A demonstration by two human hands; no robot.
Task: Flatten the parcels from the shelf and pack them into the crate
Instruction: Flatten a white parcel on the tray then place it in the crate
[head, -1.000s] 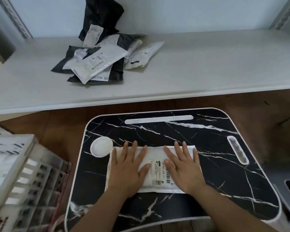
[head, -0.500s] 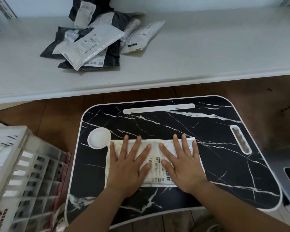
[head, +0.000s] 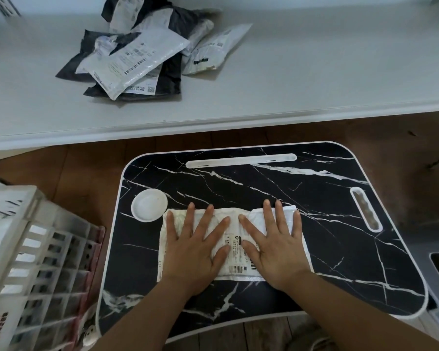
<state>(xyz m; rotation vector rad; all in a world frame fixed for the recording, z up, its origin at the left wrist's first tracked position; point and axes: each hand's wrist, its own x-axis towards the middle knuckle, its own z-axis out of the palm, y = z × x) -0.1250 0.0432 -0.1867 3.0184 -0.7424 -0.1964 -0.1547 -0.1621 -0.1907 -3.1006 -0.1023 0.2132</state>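
A white parcel with a printed barcode label lies flat on the black marble-pattern lap table. My left hand presses on its left half with fingers straight and spread. My right hand presses on its right half the same way, palm down. A pile of parcels, black and white, lies on the white shelf at the back left. The white slatted crate stands at the left of the table.
A round white cup recess sits just left of the parcel. A long white slot runs along the table's far edge and a handle cut-out is at the right. Brown wooden floor surrounds the table.
Both hands stay flat on the parcel and have spread slightly apart along it. The camera has tilted down, so the shelf and pile sit higher in view.
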